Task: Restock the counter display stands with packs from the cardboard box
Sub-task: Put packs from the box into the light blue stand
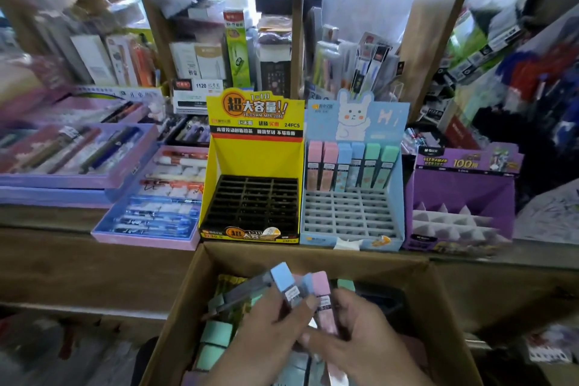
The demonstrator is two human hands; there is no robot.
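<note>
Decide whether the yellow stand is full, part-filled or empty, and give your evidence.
Empty. Every black slot in the yellow stand is bare, while the blue stand beside it has packs in its back row only.

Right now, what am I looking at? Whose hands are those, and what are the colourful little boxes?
No machine here: a person wears a camera on the head, so you see down over their own hands. The left hand holds a blue-capped pack, the right hand a pink-capped pack, both over a cardboard box of more packs. On the counter stand a yellow display stand, its slots empty, and a blue rabbit stand with one row of packs at the back.
</note>
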